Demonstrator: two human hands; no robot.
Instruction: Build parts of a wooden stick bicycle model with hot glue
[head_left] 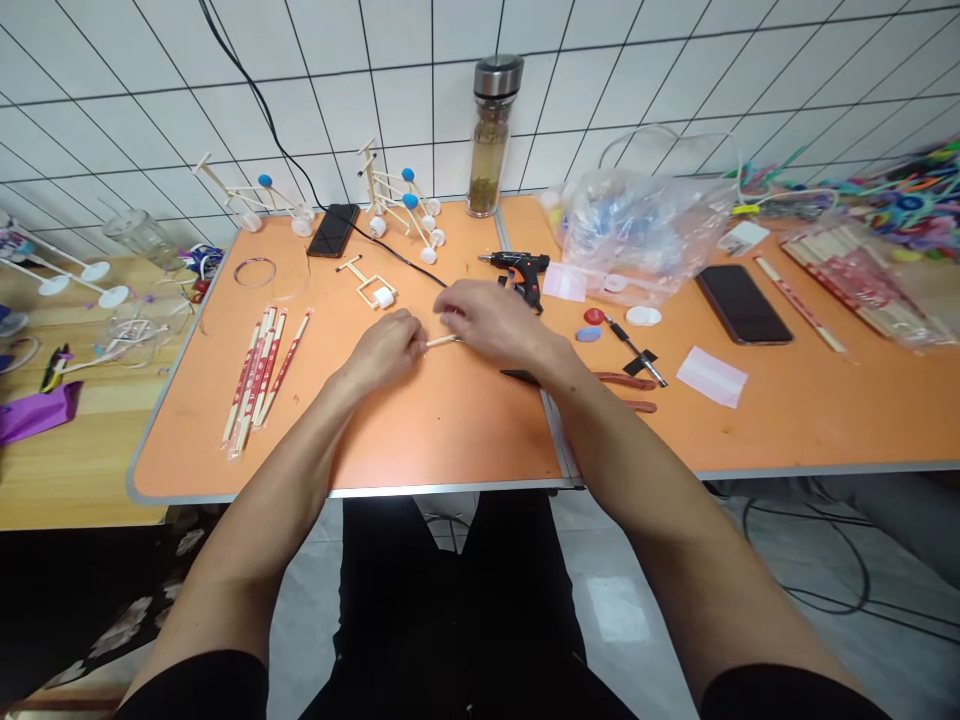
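Observation:
My left hand (386, 348) and my right hand (491, 322) meet over the middle of the orange table (420, 430). Between them lies a short pale wooden stick (441, 341); both hands are closed, pinching its ends. A small stick frame with a white wheel (373, 287) lies just beyond my left hand. A black glue gun (520, 268) rests behind my right hand. Red-handled pliers (622, 384) lie by my right forearm.
Several wrapped chopsticks (262, 370) lie at the left. Stick models with blue and white caps (401, 205) stand at the back with a phone (334, 230) and a tea bottle (489, 135). A plastic bag (637, 230), bottle caps (592, 325) and a second phone (742, 303) are at the right.

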